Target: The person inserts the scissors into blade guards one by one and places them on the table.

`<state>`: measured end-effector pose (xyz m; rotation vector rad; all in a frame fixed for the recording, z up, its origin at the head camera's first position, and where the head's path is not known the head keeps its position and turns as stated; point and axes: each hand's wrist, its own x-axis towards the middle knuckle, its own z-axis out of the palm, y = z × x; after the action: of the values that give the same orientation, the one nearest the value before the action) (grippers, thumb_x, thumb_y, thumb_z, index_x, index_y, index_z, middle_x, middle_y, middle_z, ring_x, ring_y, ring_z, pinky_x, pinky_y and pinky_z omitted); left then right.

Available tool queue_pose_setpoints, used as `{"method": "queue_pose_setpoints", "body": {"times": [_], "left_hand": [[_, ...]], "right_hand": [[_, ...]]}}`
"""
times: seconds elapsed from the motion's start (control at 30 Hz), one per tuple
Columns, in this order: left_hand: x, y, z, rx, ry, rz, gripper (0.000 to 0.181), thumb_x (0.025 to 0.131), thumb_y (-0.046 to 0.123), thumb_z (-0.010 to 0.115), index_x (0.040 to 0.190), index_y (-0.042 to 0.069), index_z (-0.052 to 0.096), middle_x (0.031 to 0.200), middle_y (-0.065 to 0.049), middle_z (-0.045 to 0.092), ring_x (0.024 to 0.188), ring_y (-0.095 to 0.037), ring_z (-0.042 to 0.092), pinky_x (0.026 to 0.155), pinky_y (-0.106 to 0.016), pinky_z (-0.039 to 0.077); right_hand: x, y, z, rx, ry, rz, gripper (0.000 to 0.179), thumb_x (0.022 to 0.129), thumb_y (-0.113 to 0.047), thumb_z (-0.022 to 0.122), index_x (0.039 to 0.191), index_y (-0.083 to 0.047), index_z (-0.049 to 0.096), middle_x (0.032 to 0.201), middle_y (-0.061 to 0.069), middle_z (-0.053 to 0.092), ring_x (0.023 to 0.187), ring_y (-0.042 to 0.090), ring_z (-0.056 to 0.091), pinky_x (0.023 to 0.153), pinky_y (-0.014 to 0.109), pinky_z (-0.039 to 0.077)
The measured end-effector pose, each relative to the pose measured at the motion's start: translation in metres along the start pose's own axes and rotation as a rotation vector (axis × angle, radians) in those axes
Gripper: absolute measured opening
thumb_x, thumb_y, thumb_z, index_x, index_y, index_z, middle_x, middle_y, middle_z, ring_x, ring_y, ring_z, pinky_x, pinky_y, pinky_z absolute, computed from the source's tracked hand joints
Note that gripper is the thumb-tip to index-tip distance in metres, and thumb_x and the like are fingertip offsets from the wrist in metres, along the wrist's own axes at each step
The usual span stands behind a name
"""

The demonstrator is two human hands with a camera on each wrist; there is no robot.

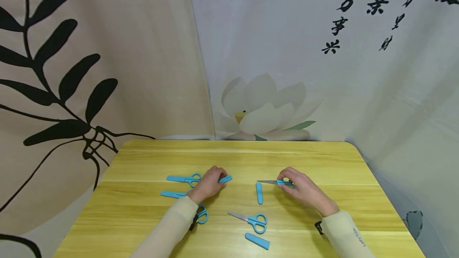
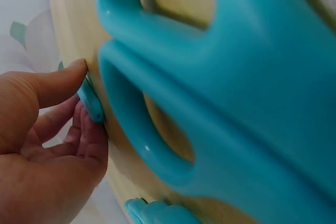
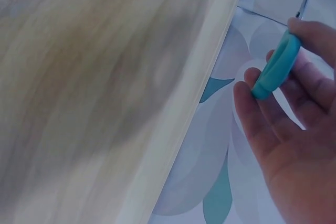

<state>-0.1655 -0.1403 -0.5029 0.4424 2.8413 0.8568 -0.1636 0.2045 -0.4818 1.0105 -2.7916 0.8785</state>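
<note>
In the head view my left hand [image 1: 209, 185] pinches a small blue scissors sheath [image 1: 226, 178] between thumb and fingers; the left wrist view shows the same sheath [image 2: 90, 100] at the fingertips. My right hand [image 1: 303, 189] holds a pair of scissors [image 1: 267, 181] by its blue handles, the bare blades pointing left towards the left hand. The right wrist view shows these handles [image 3: 278, 66] against the fingers. Just below the blades lies another blue sheath [image 1: 259, 193]. Unsheathed scissors [image 1: 256, 223] and a loose sheath [image 1: 257, 241] lie between the forearms.
Sheathed scissors [image 1: 179, 179] lie left of my left hand, with a second pair [image 1: 173, 194] below, partly covered by that hand. Blue handles [image 1: 203, 215] show beside the left wrist. The wooden table [image 1: 143, 152] ends at a printed curtain [image 1: 161, 71].
</note>
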Motion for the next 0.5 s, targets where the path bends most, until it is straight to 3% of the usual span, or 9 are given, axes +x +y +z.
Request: {"method": "queue_pose_setpoints", "body": {"times": [0.23,0.5], "left_hand": [[-0.0036,0.0027,-0.0007,0.063,0.01,0.057,0.009,0.09,0.004,0.068,0.098,0.007,0.065,0.092,-0.003,0.055,0.082,-0.017,0.05,0.074,-0.037,0.047],[-0.0052,0.0041,-0.0018,0.096,-0.012,0.095,0.009,0.092,0.005,0.066,0.1,0.009,0.065,0.093,-0.002,0.055,0.085,-0.018,0.05,0.079,-0.038,0.046]], "right_hand": [[0.0014,-0.003,0.0028,0.01,-0.005,-0.019,0.012,0.091,-0.019,0.07,0.1,-0.021,0.063,0.108,-0.008,0.059,0.095,0.014,0.059,0.081,0.035,0.052],[0.0009,-0.0051,0.0053,0.033,-0.006,-0.018,0.011,0.091,-0.02,0.07,0.1,-0.02,0.063,0.108,-0.009,0.059,0.096,0.019,0.06,0.081,0.037,0.052]]}}
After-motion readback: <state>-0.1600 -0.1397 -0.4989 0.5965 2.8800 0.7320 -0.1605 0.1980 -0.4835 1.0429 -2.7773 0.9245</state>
